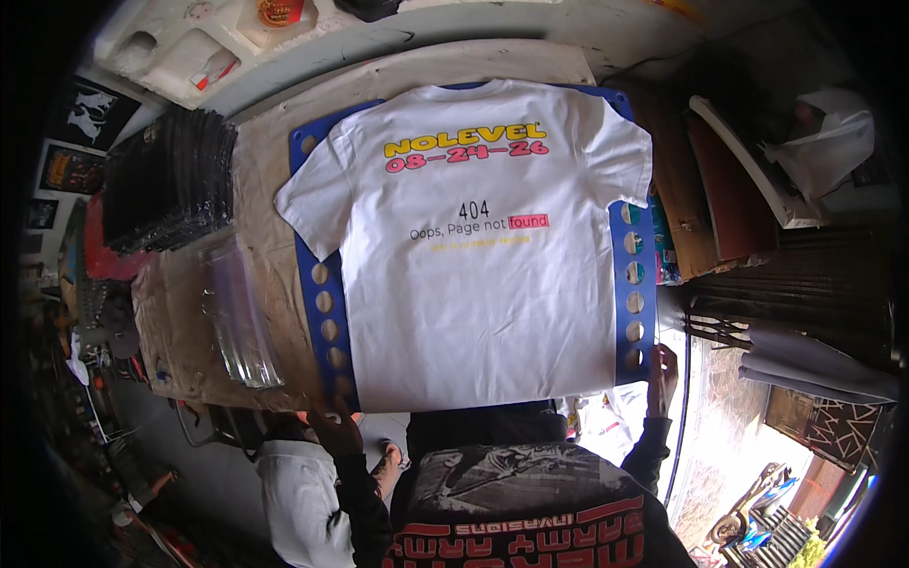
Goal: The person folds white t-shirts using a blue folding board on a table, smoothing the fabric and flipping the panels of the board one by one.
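Observation:
A white T-shirt lies spread on a blue plastic folding board with rows of round holes along its sides. Yellow, pink and black print crosses the shirt's upper part, and its sleeves reach out over the board's sides. My left hand, dim and slightly blurred, is at the board's lower left corner, with some fingers apart. At the lower right edge of the board is my right hand, its fingers bent and upright beside the edge. Whether either hand grips the board is not clear.
Stacked black garments in clear plastic and clear plastic bags lie on the cloth-covered table, left of the board. White foam packing is at the back left. Cardboard stands at right. Another person's pale-clad leg is beside my left arm.

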A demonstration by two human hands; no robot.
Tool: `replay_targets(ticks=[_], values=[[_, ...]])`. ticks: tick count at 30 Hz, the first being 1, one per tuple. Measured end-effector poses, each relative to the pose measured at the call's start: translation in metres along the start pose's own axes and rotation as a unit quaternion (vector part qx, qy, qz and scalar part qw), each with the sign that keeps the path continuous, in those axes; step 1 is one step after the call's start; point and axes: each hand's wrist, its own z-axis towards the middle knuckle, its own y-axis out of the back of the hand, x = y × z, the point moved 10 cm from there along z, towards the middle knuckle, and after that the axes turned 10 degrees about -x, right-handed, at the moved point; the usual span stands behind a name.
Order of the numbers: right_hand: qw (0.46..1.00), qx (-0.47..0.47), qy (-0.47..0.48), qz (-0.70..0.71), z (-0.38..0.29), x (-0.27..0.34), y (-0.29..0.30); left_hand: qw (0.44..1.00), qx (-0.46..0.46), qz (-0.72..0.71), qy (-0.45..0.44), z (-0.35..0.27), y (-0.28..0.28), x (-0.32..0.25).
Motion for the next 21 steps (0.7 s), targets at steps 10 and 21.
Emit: replay_targets(ticks=[10,21], values=[[0.999,0.014,0.028,0.028,-0.015,-0.003,-0.012,0.993,0.020,-0.032,0.112,0.042,-0.032,0.107],[0.934,-0.168,0.291,-0.120,-0.058,0.055,0.023,0.998,-0.070,0.002,0.011,0.015,0.000,0.000]])
